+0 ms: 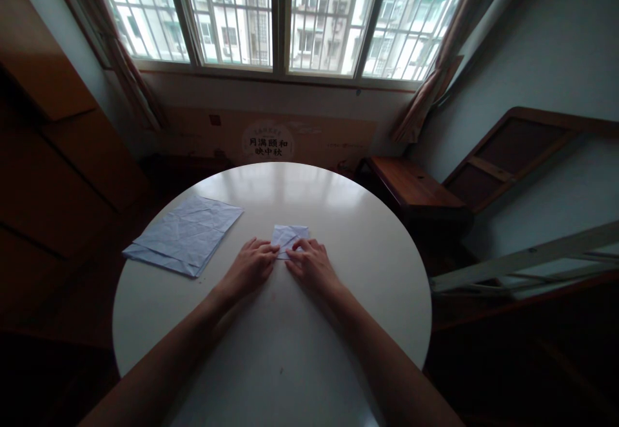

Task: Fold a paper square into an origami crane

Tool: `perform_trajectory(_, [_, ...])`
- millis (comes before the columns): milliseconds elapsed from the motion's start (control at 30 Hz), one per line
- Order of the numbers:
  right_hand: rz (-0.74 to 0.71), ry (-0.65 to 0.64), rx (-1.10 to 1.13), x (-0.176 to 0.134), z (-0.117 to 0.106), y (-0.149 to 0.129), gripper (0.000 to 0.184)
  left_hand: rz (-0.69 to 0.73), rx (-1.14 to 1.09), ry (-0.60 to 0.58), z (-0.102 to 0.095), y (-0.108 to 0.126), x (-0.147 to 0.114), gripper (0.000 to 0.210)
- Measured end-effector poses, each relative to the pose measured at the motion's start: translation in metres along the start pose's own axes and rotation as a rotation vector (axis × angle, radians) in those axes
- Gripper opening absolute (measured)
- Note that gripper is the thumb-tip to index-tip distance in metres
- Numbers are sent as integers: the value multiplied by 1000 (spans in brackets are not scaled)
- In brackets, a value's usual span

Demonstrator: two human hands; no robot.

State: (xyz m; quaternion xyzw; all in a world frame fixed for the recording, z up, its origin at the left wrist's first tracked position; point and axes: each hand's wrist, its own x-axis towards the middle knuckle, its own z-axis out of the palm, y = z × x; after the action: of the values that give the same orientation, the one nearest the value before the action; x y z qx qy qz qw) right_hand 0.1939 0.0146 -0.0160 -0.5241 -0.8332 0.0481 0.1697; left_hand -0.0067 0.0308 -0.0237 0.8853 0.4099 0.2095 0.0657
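A small folded piece of white paper (286,235), roughly square with crease lines across it, lies flat on the round white table (280,324). My left hand (252,262) is at its near left corner, with bent fingers gripping the edge. Over the right part of the paper, my right hand (312,263) has its thumb and fingers curled together on it. The fingers cover the paper's right and near edges in part. Farther left, a stack of larger creased paper sheets (188,233) rests on the table, touched by neither hand.
A wooden bench (411,182) stands beyond the table at the right, near a leaning wooden frame (503,149). Past the far edge lies a long printed box (319,133) below the barred windows. Wooden cabinets (53,175) line the left side.
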Motion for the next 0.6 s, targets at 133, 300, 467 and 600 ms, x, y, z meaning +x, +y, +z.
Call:
perform_trajectory(133, [56,12,-18,0,-2,2,21,3,33,21,-7,3,2,23])
perform_trajectory(300, [1,6,-7,-1,1,-1,32,-7,28,25,-8,3,2,25])
perform_trajectory(467, [-68,-18,17,-1,7,-5,42,-9,17,10,-10,4,1,26])
perform_trajectory(600, [-2,17,27,-1,7,0,33,-3,42,17,-14,3,1,28])
